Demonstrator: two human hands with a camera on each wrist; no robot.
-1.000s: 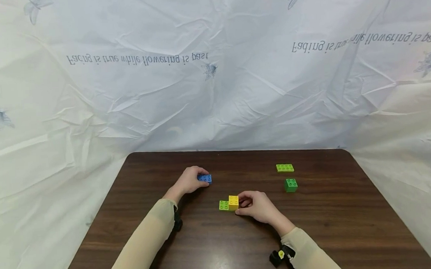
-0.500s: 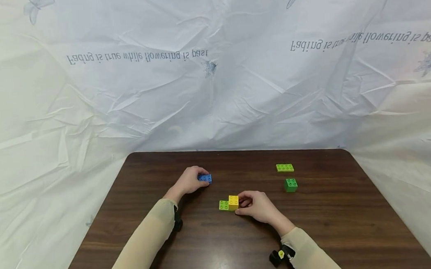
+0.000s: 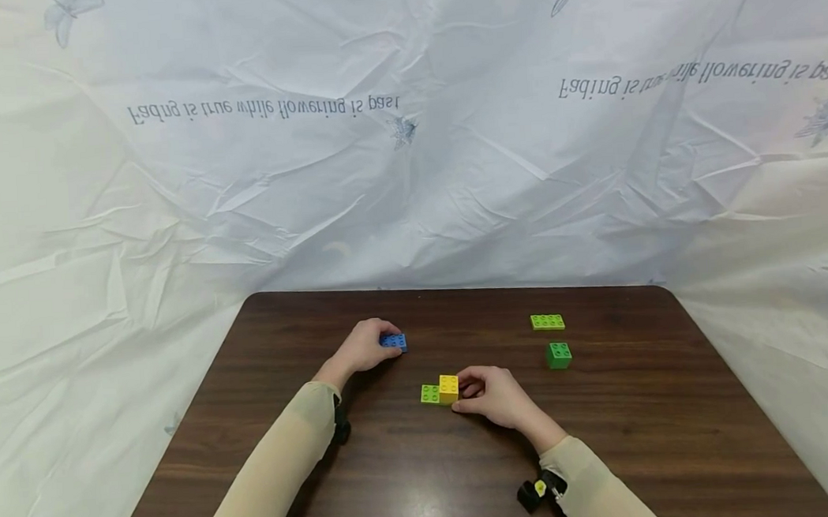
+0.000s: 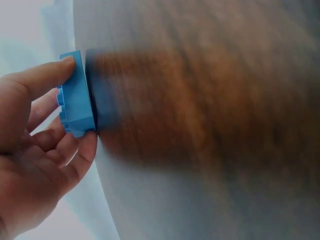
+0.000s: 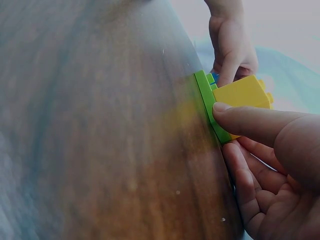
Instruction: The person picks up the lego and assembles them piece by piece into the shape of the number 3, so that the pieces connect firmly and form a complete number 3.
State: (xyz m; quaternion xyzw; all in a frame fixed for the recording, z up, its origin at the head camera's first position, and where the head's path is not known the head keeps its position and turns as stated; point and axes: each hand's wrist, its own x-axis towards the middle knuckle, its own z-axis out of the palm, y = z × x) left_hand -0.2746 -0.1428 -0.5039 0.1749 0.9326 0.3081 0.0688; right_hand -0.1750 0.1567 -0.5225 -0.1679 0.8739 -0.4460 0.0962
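Note:
My left hand (image 3: 364,346) grips a blue toy building brick (image 4: 77,95) on the table, thumb on its near side and fingers round the far side and end. To the right and nearer, my right hand (image 3: 495,397) holds a small stack by its right end. That stack is a yellow brick (image 3: 449,388) on the right half of a flat lime-green brick (image 3: 430,394), whose left studs stay bare. In the right wrist view the thumb lies against the yellow brick (image 5: 242,93) and the green brick's (image 5: 204,90) edge, with the fingers on the other side.
At the back right lie a flat lime-green brick (image 3: 548,322) and, just nearer, a taller green brick (image 3: 558,356). The dark wooden table (image 3: 426,463) ends at a white printed sheet (image 3: 410,187) hanging behind and at the sides.

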